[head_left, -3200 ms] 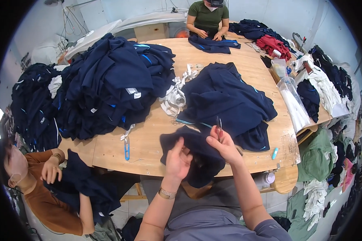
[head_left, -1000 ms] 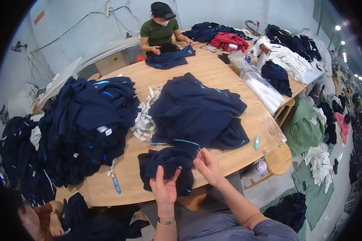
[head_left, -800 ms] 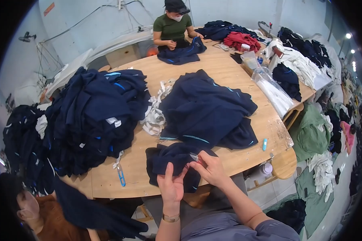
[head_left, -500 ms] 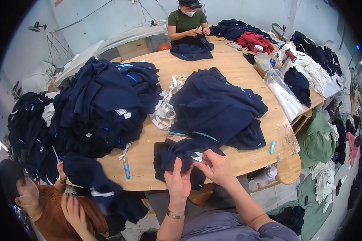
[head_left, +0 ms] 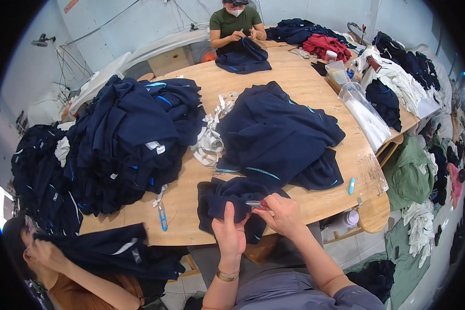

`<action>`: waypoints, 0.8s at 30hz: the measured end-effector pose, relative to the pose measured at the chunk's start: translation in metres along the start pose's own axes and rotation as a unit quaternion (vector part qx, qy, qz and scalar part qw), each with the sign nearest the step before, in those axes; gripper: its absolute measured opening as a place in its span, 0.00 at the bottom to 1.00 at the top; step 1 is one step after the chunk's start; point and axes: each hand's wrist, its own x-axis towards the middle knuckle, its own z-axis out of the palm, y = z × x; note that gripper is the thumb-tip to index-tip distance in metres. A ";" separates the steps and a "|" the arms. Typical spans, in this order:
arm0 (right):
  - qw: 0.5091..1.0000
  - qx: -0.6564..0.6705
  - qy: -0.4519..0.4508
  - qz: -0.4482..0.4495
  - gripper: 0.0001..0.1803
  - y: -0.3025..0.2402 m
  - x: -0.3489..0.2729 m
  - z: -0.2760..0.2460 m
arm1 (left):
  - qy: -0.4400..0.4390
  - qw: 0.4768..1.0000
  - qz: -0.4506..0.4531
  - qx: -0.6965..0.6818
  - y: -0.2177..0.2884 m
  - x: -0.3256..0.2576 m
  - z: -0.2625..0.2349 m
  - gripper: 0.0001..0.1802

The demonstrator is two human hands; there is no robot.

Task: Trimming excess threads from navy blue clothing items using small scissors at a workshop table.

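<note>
Two heaps of navy clothes [head_left: 129,139] and [head_left: 279,134] lay on the wooden table [head_left: 305,82]. At its near edge, the left hand [head_left: 230,233] gripped one dark garment [head_left: 227,199], while the right hand's [head_left: 283,214] fingers pinched small snips [head_left: 257,204] against it.
</note>
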 end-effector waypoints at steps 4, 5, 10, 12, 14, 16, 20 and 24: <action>1.000 -0.019 -0.005 -0.014 0.18 0.000 0.001 -0.002 | -0.002 1.000 0.010 0.013 -0.003 0.001 0.001 0.11; 1.000 -0.018 -0.005 -0.014 0.18 -0.001 0.002 -0.003 | -0.002 1.000 0.010 0.014 -0.003 0.001 0.001 0.11; 0.999 -0.026 -0.015 -0.015 0.17 -0.005 0.006 -0.006 | -0.012 0.999 0.031 0.036 -0.009 0.000 -0.004 0.09; 0.999 -0.028 -0.020 -0.016 0.17 -0.005 0.006 -0.007 | -0.014 0.998 0.045 0.048 -0.012 0.000 -0.008 0.09; 0.999 -0.030 -0.024 -0.018 0.17 -0.003 0.005 -0.005 | -0.017 0.996 0.061 0.059 -0.013 0.001 -0.008 0.09; 1.000 0.015 -0.009 0.005 0.16 -0.001 0.002 -0.002 | -0.012 0.996 0.069 0.064 -0.013 0.001 -0.007 0.10; 0.959 0.214 -0.012 0.187 0.13 -0.003 -0.003 -0.003 | -0.010 0.999 0.025 0.021 -0.005 0.002 0.002 0.14; 0.894 0.378 0.019 0.240 0.12 -0.017 0.003 -0.001 | -0.013 1.000 0.019 0.012 -0.010 0.001 -0.001 0.13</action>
